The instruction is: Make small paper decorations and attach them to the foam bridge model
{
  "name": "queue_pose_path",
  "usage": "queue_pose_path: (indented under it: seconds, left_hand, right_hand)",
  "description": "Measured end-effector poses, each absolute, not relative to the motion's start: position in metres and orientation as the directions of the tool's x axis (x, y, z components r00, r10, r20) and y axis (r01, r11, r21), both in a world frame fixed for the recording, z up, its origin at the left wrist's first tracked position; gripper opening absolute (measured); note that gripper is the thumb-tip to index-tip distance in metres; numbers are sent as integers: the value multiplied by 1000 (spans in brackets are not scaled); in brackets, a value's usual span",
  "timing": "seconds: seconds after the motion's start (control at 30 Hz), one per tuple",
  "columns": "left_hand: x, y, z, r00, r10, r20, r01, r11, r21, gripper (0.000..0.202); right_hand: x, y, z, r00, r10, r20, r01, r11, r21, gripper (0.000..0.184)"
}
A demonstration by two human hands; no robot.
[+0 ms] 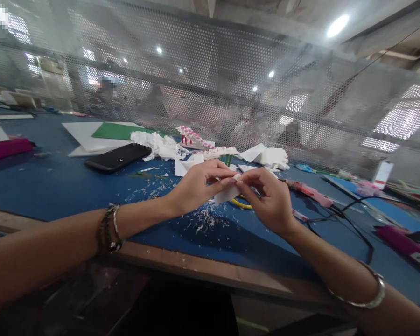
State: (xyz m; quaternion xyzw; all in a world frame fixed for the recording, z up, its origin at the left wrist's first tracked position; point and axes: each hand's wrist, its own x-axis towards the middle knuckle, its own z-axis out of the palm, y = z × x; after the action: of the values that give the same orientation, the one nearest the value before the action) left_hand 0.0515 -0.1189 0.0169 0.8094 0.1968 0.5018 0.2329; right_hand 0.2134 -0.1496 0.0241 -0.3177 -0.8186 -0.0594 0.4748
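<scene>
At the far left of the worktop (91,189), well apart from the left hand, a purple block (12,148) is lying with something white standing at it; whether it is serving as a container, I cannot tell. Nearer to that hand, white sheets (77,135) are lying under a green sheet (115,131), a black phone (118,157) is resting in front of them, and a crumpled white heap (157,143) is sitting beyond the wrist.

The left hand (203,184) is pinching a small white piece (227,192) between thumb and fingers. White scraps (210,219) are lying on the worktop below it, and pink-topped white strips (192,135) are standing on red sticks beyond it. The piece is sitting between the two hands, its loose lower part hanging down. The step in hand appears to be working its upper edge with the fingertips; the next move seems to be calling for a light, steady pinch from both sides.

The right hand (268,200) is closing thumb and finger on the piece's other side. A yellow ring (241,203) is lying partly hidden just below it. To its right, a pink tool (311,192) is resting beside a black cable (362,233), and another purple block (404,245) is lying farther out.
</scene>
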Motion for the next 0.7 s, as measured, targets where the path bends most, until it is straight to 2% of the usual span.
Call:
queue_pose_path:
  seconds: [0.13, 0.3, 0.53, 0.7]
  left_hand:
    - [52, -119, 16, 447, 536, 716, 65, -818, 572, 16]
    - [54, -118, 15, 480, 568, 668, -51, -743, 668, 18]
    - [56, -118, 17, 455, 676, 580, -201, -556, 806, 15]
    - [54, -119, 19, 472, 700, 536, -223, -493, 841, 12]
  right_hand:
    - [214, -149, 25, -400, 388, 831, 617, 784, -69, 6]
    - [217, -150, 25, -430, 375, 822, 601, 798, -50, 7]
    - [214, -154, 27, -350, 496, 794, 548, 797, -256, 5]
    - [208, -156, 30, -259, 600, 757, 502, 753, -425, 6]
